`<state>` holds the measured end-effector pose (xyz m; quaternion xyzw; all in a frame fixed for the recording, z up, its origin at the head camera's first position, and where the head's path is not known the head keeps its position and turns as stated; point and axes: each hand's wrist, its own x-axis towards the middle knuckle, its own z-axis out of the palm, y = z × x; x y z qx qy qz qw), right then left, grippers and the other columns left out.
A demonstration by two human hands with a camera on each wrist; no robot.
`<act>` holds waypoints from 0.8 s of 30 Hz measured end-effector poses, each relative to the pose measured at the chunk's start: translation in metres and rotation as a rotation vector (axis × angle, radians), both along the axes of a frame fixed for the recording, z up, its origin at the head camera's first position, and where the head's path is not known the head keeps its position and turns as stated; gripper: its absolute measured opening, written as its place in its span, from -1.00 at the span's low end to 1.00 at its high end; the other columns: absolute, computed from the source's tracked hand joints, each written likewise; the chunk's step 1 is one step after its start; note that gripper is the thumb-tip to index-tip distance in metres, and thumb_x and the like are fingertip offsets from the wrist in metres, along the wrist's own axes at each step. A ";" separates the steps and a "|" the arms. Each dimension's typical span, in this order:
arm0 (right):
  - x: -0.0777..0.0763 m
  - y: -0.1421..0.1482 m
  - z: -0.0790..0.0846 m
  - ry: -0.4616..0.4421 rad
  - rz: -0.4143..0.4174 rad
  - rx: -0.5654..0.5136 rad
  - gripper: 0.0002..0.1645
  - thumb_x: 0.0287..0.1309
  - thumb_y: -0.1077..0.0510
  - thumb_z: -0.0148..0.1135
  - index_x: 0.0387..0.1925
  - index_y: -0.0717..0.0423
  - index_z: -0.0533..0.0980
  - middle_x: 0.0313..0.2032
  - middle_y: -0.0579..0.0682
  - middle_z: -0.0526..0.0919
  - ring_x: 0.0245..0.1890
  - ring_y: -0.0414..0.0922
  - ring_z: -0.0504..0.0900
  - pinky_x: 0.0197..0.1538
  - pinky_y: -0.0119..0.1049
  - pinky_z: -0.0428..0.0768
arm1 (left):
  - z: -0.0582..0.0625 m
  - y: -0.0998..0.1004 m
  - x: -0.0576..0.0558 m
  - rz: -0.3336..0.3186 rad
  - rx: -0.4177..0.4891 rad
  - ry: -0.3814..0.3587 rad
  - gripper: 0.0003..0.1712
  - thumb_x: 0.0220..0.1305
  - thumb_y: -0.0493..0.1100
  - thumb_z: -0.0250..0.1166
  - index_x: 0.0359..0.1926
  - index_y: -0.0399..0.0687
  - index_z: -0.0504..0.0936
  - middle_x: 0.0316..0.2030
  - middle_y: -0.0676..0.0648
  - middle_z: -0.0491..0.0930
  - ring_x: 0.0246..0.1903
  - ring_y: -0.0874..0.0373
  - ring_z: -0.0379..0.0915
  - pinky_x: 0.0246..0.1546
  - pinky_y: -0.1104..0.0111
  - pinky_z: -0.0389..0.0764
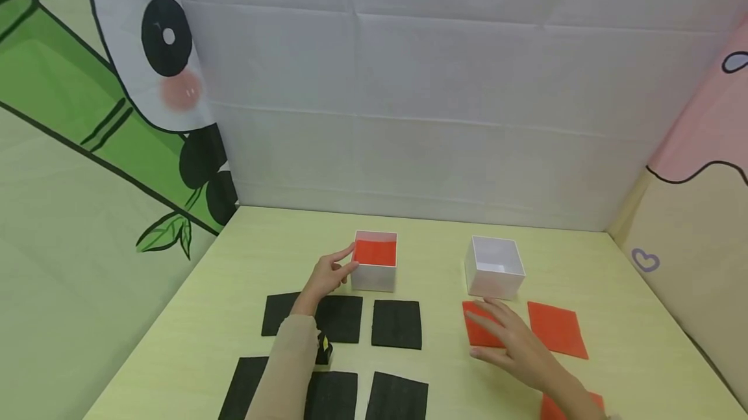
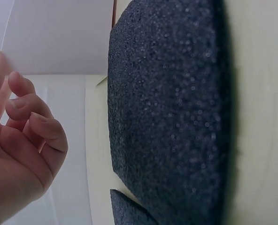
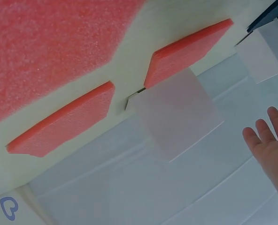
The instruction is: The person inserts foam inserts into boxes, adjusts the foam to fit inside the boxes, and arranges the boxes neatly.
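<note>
My left hand [image 1: 328, 277] is at the left side of a white open-topped box [image 1: 374, 279], its thumb and index finger on the box's left edge and the other fingers curled. Inside that box a red foam sheet [image 1: 375, 253] shows near the top. In the left wrist view a fingertip touches the pale box wall [image 2: 59, 37]. My right hand [image 1: 517, 342] hovers with loosely spread fingers, holding nothing, and partly covers a red foam square [image 1: 476, 329]. Just behind it stands a second white box [image 1: 495, 282], with no sheet visible inside.
Several black foam squares [image 1: 396, 324] lie in rows at the left and middle. More red squares [image 1: 558, 329] lie at the right. A small black-and-yellow object [image 1: 324, 347] sits beside my left sleeve. A white cloth wall [image 1: 409, 115] rises behind the table [image 1: 432, 238].
</note>
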<state>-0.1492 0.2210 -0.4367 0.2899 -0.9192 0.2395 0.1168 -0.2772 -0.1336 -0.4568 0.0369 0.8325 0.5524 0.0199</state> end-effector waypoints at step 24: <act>0.029 0.037 -0.018 0.057 -0.075 0.040 -0.38 -0.14 -0.01 0.37 0.03 0.10 0.48 0.05 0.14 0.43 0.06 0.12 0.29 -0.14 0.12 0.42 | -0.002 0.000 -0.001 -0.002 0.005 -0.012 -0.40 0.15 -0.10 0.24 0.23 0.08 0.33 -0.75 -0.07 0.31 -0.75 0.17 0.13 -0.70 0.43 0.17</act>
